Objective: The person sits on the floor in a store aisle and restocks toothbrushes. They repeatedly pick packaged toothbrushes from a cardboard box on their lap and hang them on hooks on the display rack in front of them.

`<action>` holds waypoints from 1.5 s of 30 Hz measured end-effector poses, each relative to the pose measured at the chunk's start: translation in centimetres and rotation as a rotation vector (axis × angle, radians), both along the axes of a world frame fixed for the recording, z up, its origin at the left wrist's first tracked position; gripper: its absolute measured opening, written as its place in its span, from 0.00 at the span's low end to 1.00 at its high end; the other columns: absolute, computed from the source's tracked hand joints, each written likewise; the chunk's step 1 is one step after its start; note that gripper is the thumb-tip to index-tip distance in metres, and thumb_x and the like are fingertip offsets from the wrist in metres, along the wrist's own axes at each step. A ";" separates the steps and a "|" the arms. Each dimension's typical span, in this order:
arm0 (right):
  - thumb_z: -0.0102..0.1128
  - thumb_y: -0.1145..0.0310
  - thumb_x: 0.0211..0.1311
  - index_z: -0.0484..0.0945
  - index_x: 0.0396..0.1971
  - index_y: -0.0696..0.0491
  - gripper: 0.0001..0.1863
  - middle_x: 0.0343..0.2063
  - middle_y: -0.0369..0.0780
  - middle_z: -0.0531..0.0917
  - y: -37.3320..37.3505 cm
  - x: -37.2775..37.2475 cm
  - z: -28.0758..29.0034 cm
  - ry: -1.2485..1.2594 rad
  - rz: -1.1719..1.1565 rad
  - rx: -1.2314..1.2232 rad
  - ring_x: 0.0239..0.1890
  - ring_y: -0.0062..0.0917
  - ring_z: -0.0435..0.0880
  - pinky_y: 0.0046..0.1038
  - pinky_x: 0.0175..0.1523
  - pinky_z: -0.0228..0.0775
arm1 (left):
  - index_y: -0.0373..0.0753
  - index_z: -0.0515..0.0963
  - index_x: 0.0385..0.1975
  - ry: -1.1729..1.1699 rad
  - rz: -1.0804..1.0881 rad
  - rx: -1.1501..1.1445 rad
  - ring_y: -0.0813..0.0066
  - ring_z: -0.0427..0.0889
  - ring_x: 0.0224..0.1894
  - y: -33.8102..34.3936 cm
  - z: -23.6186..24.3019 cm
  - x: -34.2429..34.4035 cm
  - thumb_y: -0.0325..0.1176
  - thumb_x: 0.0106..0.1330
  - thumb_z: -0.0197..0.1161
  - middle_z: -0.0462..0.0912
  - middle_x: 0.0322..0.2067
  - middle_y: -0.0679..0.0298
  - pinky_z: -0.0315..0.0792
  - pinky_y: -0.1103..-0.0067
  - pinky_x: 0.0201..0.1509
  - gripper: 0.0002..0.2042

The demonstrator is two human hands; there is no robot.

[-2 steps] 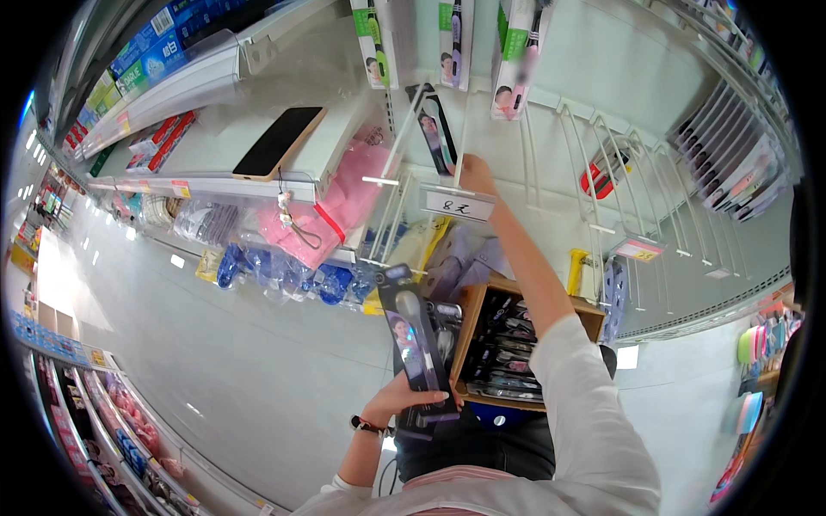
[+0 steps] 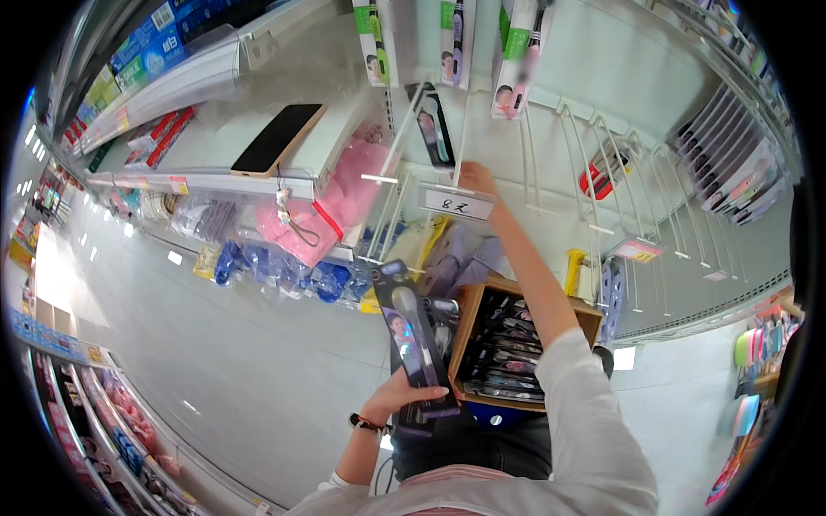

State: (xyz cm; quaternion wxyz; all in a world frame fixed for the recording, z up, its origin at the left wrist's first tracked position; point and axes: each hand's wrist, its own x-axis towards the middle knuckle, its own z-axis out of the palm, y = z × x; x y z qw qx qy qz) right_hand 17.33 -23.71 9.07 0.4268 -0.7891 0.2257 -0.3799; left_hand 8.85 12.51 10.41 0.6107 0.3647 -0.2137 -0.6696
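My left hand [image 2: 400, 396] is closed on dark packaged toothbrushes [image 2: 409, 331], held upright beside an open cardboard box [image 2: 471, 310] full of similar dark packages [image 2: 508, 348]. My right hand [image 2: 476, 179] reaches up to a display hook, just right of the bottom end of a hanging dark package [image 2: 430, 129]; its fingers are partly behind the hook and the white handwritten price card [image 2: 456, 203], so their grip is unclear.
A phone [image 2: 277, 138] with a strap lies on the left shelf [image 2: 215, 138] above pink bags [image 2: 301, 228] and blue wrapped items [image 2: 331, 284]. White hooks [image 2: 585, 172] extend on the right; toothbrush packs [image 2: 516, 60] hang above. Another shelf [image 2: 112, 413] lines the lower left.
My right hand has dropped slightly, a little away from the bottom of the hanging package. The packages in my left hand have shifted slightly up and left.
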 end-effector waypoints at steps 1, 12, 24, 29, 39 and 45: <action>0.54 0.65 0.58 0.78 0.32 0.59 0.12 0.26 0.43 0.82 2.4 -2.6 0.0 -0.002 0.114 0.144 0.32 0.31 0.82 0.30 0.37 0.72 | 0.33 0.67 0.44 0.005 0.056 0.004 0.59 0.80 0.43 -0.4 0.1 0.0 0.24 0.56 0.63 0.81 0.34 0.52 0.74 0.68 0.48 0.17; 0.72 0.69 0.44 0.75 0.36 0.60 0.20 0.27 0.38 0.78 20.1 -25.1 5.5 0.330 0.213 0.310 0.25 0.17 0.74 0.17 0.27 0.67 | 0.34 0.77 0.34 -0.293 0.344 0.212 0.83 0.78 0.31 -6.4 1.8 -3.7 0.26 0.55 0.67 0.80 0.29 0.68 0.72 0.84 0.36 0.09; 0.57 0.75 0.59 0.73 0.43 0.64 0.13 0.29 0.39 0.82 19.9 -26.5 3.8 0.006 0.029 0.819 0.23 0.20 0.82 0.15 0.23 0.70 | 0.29 0.73 0.37 -0.108 0.548 0.260 0.71 0.82 0.29 -5.7 2.5 -3.7 0.35 0.65 0.57 0.81 0.29 0.57 0.79 0.78 0.33 0.12; 0.57 0.75 0.60 0.73 0.43 0.65 0.13 0.30 0.39 0.82 18.7 -25.1 4.7 0.000 0.049 0.821 0.22 0.21 0.83 0.15 0.23 0.69 | 0.30 0.73 0.38 -0.122 0.602 0.261 0.68 0.82 0.26 -5.2 2.5 -3.5 0.37 0.66 0.56 0.81 0.26 0.56 0.77 0.76 0.29 0.14; 0.56 0.71 0.62 0.74 0.44 0.63 0.14 0.29 0.39 0.82 17.1 -21.3 3.6 -0.129 0.041 0.740 0.23 0.21 0.83 0.15 0.23 0.69 | 0.31 0.72 0.39 -0.080 0.601 0.278 0.68 0.82 0.26 -3.4 1.6 -3.1 0.40 0.68 0.52 0.80 0.26 0.56 0.78 0.76 0.31 0.15; 0.56 0.68 0.63 0.74 0.43 0.63 0.15 0.27 0.40 0.82 15.0 -17.6 2.1 -0.200 0.033 0.780 0.24 0.23 0.84 0.16 0.25 0.71 | 0.31 0.72 0.39 -0.078 0.616 0.259 0.67 0.82 0.26 -2.7 0.7 -2.8 0.41 0.67 0.53 0.80 0.26 0.56 0.78 0.75 0.32 0.15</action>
